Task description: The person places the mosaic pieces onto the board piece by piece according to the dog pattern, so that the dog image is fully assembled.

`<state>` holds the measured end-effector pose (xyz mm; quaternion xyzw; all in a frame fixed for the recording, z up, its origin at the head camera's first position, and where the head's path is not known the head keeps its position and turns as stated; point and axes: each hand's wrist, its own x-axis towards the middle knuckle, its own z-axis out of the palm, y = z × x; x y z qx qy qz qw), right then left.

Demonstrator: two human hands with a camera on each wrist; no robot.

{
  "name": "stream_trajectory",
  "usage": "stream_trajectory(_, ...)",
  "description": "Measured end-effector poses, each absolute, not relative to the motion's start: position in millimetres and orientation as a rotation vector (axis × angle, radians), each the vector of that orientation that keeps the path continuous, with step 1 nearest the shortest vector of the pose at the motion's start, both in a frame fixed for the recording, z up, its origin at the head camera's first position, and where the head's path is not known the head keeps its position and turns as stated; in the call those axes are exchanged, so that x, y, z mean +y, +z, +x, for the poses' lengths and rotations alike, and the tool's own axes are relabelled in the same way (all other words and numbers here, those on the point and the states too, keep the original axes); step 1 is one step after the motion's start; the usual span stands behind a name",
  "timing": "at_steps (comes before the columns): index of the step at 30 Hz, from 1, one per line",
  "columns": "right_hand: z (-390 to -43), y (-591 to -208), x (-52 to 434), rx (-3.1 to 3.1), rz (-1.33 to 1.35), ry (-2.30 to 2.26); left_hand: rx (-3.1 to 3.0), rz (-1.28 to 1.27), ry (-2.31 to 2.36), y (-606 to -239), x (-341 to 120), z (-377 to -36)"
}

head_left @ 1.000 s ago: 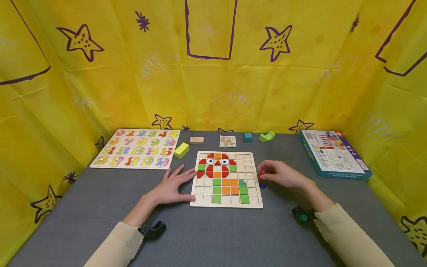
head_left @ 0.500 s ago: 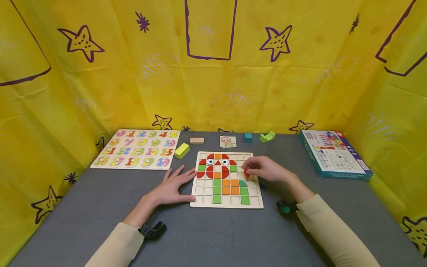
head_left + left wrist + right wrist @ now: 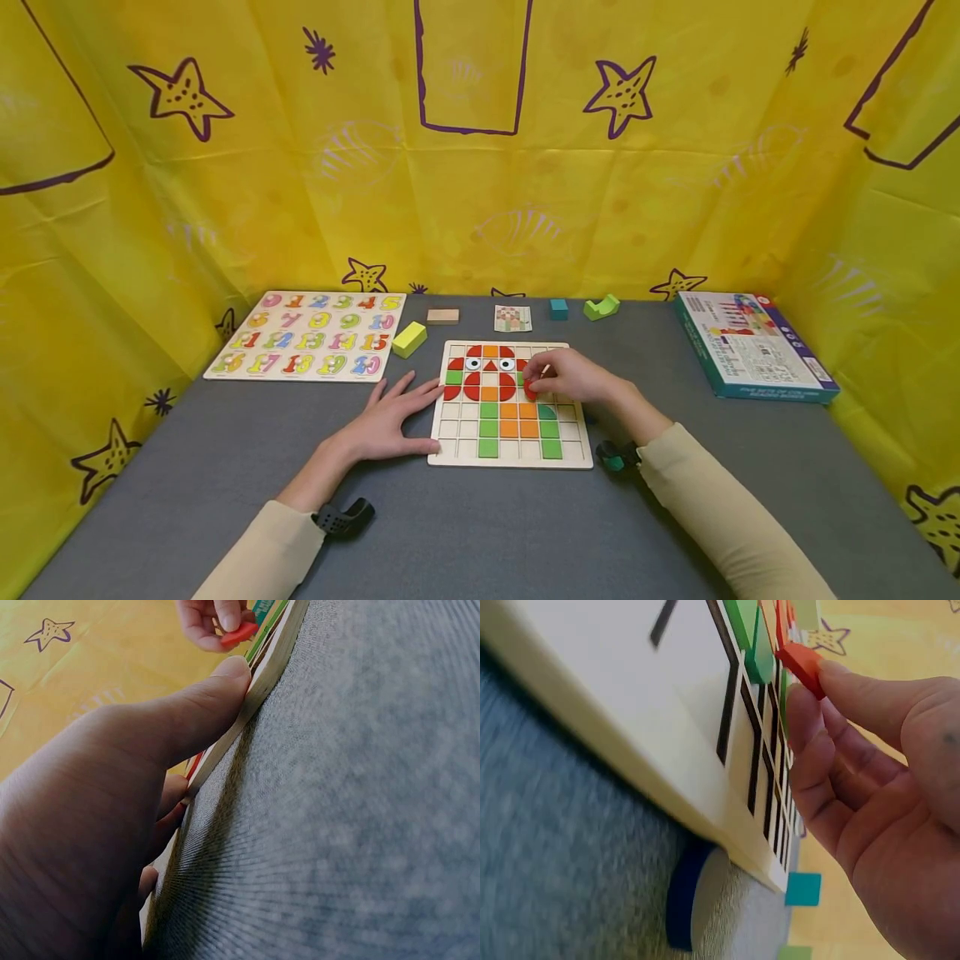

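A light wooden grid board lies on the grey table, with red, green, orange and teal tiles set in its cells as an animal figure with two eyes. My left hand has its fingers spread and touches the board's left edge with thumb and fingertips. Between thumb and fingers my right hand pinches a red tile over the board's right half, just beside the figure's head. The right wrist view shows a teal rounded tile in the board and a blue piece on the table against the board's edge.
A number puzzle board lies at the left. Behind the grid board are a yellow block, a wooden block, a picture card, a teal block and a green curved block. A flat box lies at the right.
My right hand has brought the red tile from beside the board's right edge leftward over the grid, close to the figure's head. The left hand has stayed in place.
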<state>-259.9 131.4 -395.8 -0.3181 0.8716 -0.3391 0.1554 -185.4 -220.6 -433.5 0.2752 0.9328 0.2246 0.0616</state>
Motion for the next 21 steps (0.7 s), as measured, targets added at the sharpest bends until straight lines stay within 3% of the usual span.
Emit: stream_trajectory(21,-254,-393,117,2.573,-0.978,-0.819,2.821,0.828,0.669,-434,-220,-187)
